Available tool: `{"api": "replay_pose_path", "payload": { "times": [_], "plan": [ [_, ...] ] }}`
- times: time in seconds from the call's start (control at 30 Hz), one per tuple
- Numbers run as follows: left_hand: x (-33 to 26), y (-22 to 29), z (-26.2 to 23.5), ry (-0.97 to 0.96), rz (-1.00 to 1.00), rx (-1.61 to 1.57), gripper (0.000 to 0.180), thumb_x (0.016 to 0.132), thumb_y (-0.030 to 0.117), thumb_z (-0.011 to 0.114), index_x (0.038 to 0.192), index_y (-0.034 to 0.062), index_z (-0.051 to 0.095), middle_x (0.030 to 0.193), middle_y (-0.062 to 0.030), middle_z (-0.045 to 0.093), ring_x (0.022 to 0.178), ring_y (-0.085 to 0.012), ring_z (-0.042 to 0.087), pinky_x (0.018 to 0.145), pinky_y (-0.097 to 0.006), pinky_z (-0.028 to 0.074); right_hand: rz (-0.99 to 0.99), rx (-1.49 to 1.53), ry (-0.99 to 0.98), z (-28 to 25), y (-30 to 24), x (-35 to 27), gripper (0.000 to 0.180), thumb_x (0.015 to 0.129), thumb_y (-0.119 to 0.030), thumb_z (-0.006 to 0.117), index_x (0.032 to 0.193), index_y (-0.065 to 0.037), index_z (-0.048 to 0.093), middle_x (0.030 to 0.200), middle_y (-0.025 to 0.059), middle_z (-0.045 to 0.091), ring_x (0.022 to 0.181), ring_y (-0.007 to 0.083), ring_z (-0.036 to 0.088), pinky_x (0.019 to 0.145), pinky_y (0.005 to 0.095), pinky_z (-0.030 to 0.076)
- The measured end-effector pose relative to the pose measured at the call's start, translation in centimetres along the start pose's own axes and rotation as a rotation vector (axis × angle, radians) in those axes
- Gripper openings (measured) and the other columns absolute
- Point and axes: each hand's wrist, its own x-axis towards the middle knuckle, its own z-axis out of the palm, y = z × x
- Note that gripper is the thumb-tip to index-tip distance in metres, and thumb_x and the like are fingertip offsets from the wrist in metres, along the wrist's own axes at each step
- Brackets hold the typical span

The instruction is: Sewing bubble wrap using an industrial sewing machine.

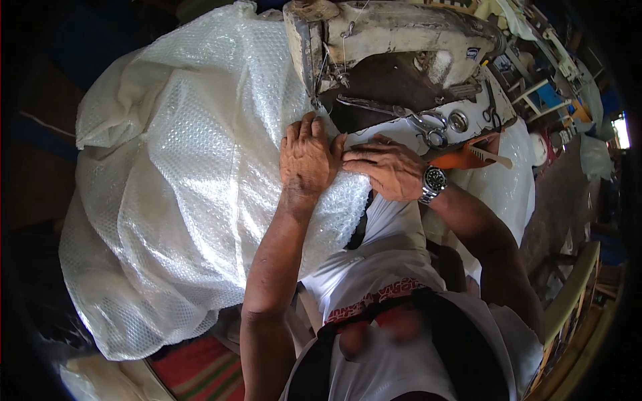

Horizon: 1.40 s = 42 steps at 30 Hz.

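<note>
A large sheet of bubble wrap [194,167] spreads in folds from the sewing machine [414,30] down across my left side. My left hand [307,157] presses down on it just below the machine's needle [315,100], fingers bent and close together, the thumb pointing right. Beside it, my right hand [386,167] has its fingers drawn together at the sheet's right edge, their tips nearly meeting the left thumb. The wrap hides the undersides of both hands. A metal wristwatch [434,184] circles my right wrist.
Right of the needle, scissors [428,123], a round metal piece [458,121] and black-handled shears [491,110] lie on the machine table. An orange container [465,155] holding a pale-handled tool sits near my right wrist. Wooden slats [568,321] stand at the lower right.
</note>
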Motion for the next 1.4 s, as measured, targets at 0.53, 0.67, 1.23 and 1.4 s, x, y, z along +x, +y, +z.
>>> {"api": "replay_pose_path", "payload": {
  "times": [0.53,0.67,1.23,1.4],
  "plan": [
    [0.6,0.5,-1.1,-0.225,0.013,0.148,0.049,0.092,0.032,0.068,0.137,0.013,0.062,0.14,-0.012,0.055,0.125,-0.0346,0.054,0.104,-0.049,0.046,-0.187,0.12,0.228,2.1,2.2,0.1,0.028,0.085,-0.009,0.068,0.113,-0.002,0.068,0.131,0.0105,0.058,0.148,0.0315,0.039,0.125,0.0444,0.035],
    [0.2,0.6,-1.2,-0.197,0.033,0.158,0.047,0.094,0.029,0.067,0.138,0.0154,0.064,0.142,-0.0111,0.055,0.127,-0.0359,0.054,0.103,-0.05,0.046,-0.205,0.141,0.213,1.9,2.5,0.1,0.029,0.086,-0.009,0.068,0.114,-0.002,0.069,0.132,0.0106,0.058,0.149,0.0308,0.039,0.126,0.0446,0.034],
    [0.0,1.3,-0.5,-0.059,-0.069,0.16,0.047,0.093,0.038,0.068,0.133,0.0134,0.066,0.14,-0.0123,0.059,0.129,-0.0331,0.054,0.109,-0.049,0.04,0.156,0.456,0.212,-3.4,3.8,2.6,0.044,0.091,-0.002,0.057,0.135,-0.008,0.062,0.129,0.0174,0.065,0.117,0.0383,0.064,0.099,0.0447,0.054],
    [0.0,1.6,-0.5,-0.073,-0.067,0.179,0.053,0.095,0.04,0.068,0.138,0.01,0.061,0.143,-0.0122,0.059,0.132,-0.0317,0.054,0.115,-0.05,0.034,0.26,-0.23,0.156,-0.6,4.4,6.6,0.053,0.089,-0.018,0.067,0.142,-0.022,0.063,0.129,0.0108,0.059,0.118,0.0319,0.059,0.097,0.0446,0.052]
  ]
}}
